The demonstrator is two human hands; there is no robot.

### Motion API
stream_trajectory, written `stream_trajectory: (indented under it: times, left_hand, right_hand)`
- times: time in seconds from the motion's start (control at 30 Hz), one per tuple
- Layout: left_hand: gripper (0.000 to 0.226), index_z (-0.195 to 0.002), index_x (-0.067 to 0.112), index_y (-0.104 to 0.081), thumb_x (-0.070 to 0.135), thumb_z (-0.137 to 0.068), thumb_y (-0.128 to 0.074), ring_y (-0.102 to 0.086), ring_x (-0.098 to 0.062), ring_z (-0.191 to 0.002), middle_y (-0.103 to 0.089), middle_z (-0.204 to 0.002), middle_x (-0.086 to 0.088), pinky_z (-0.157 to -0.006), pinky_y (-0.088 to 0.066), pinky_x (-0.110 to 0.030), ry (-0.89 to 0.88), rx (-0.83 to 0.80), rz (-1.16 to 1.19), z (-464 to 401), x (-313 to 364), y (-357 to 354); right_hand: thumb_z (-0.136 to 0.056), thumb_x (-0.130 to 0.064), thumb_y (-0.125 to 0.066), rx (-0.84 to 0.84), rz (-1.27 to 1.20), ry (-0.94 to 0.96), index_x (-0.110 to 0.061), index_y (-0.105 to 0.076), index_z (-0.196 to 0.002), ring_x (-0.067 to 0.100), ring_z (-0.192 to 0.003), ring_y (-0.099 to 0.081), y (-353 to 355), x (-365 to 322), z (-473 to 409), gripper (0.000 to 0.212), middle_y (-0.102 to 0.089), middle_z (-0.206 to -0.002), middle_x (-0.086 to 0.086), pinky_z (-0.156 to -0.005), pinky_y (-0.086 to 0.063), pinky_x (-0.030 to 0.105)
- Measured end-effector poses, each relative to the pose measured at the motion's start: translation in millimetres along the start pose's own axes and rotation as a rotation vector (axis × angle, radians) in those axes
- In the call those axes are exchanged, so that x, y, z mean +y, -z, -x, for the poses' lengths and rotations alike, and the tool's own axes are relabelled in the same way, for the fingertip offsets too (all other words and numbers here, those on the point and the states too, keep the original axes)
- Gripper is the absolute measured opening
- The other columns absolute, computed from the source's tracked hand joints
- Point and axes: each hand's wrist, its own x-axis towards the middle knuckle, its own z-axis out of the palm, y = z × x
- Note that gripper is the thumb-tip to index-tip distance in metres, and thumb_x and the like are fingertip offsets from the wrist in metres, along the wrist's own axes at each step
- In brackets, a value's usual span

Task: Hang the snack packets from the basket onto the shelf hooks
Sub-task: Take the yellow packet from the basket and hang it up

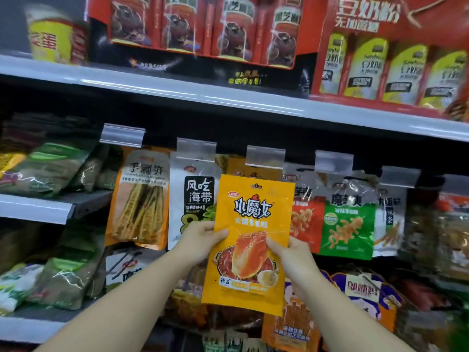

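Hands, left (200, 240) and right (289, 252), each grip the orange snack packet (250, 240) by its sides.

We see an orange-yellow packet (247, 240) w/ black lettering, a red logo and an orange-red food pic over a red hotpot. Behind it hang a white pkt (189, 196) w/ a black label, an orange pkt (140, 196) w/ yellow-brown strips, a red pkt (305, 219) and a green pkt (347, 224). Top shelf edge (228, 97) is grey; red boxes (203, 26) above, yellow-green packs (401, 69) at its right end.
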Motion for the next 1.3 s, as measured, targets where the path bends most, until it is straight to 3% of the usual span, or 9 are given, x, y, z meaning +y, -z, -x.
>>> stream_trajectory:
  times: [0.13,0.23,0.43,0.57,0.7,0.9,1.3]
  left_hand:
    - [0.016,-0.097,0.013,-0.072,0.024,-0.093,-0.061,-0.074,-0.017,-0.08,-0.077,-0.093,-0.005,-0.064,-0.057,-0.025,-0.04,0.041,-0.018,-21.6,12.2,-9.6]
    - [0.015,-0.096,0.014,-0.071,0.023,-0.093,-0.061,-0.074,-0.017,-0.08,-0.077,-0.092,-0.004,-0.066,-0.06,-0.028,-0.074,0.064,0.027,-30.0,19.1,-11.8]
    - [0.013,-0.096,0.015,-0.071,0.021,-0.093,-0.06,-0.074,-0.017,-0.076,-0.077,-0.088,-0.003,-0.061,-0.059,-0.026,-0.124,0.038,0.073,-41.6,26.4,-5.3]
    - [0.015,-0.095,0.015,-0.071,0.023,-0.093,-0.059,-0.074,-0.021,-0.078,-0.077,-0.088,-0.005,-0.068,-0.061,-0.036,-0.09,0.026,0.05,-52.1,26.3,-2.1]
    - [0.015,-0.096,0.014,-0.071,0.022,-0.093,-0.06,-0.075,-0.019,-0.076,-0.077,-0.088,-0.005,-0.06,-0.059,-0.029,-0.08,0.016,0.053,-59.3,25.4,0.5]
    - [0.015,-0.098,0.017,-0.072,0.025,-0.093,-0.06,-0.074,-0.021,-0.08,-0.077,-0.088,-0.004,-0.075,-0.06,-0.041,-0.041,0.005,0.017,-69.6,14.0,3.8]
    - [0.016,-0.097,0.015,-0.073,0.024,-0.093,-0.061,-0.074,-0.024,-0.084,-0.077,-0.089,-0.005,-0.081,-0.059,-0.045,-0.007,0.045,0.022,-100.6,2.3,0.4]
  right_hand:
    - [-0.091,-0.025,-0.064,0.006,-0.004,0.034,-0.023,-0.072,-0.084,0.017,-0.091,-0.067,10.1,-8.9,-28.2,0.011,-0.074,-0.09,-0.007,-0.083,-0.049,0.037]
    - [-0.089,-0.027,-0.065,0.022,0.005,0.079,-0.022,-0.072,-0.08,0.02,-0.09,-0.069,12.6,-13.3,-41.5,0.012,-0.075,-0.087,-0.005,-0.085,-0.052,0.041]
    - [-0.091,-0.027,-0.064,0.0,-0.02,0.109,-0.025,-0.071,-0.084,0.014,-0.091,-0.067,10.2,-22.0,-52.9,0.01,-0.073,-0.092,-0.007,-0.076,-0.048,0.033]
    - [-0.091,-0.027,-0.062,0.005,0.0,0.091,-0.022,-0.072,-0.091,0.017,-0.093,-0.067,7.2,-25.7,-61.3,0.011,-0.073,-0.096,-0.005,-0.071,-0.047,0.031]
    - [-0.091,-0.026,-0.063,0.022,0.0,0.078,-0.02,-0.073,-0.088,0.019,-0.093,-0.067,3.6,-23.4,-66.5,0.012,-0.074,-0.094,-0.003,-0.078,-0.048,0.035]
    - [-0.09,-0.026,-0.065,0.05,0.025,0.057,-0.019,-0.074,-0.084,0.024,-0.094,-0.068,-2.2,-13.7,-74.5,0.013,-0.075,-0.092,0.0,-0.092,-0.05,0.047]
    - [-0.091,-0.026,-0.064,0.06,0.042,0.045,-0.02,-0.073,-0.084,0.025,-0.093,-0.068,-7.6,-7.2,-108.3,0.013,-0.075,-0.09,0.001,-0.094,-0.049,0.049]
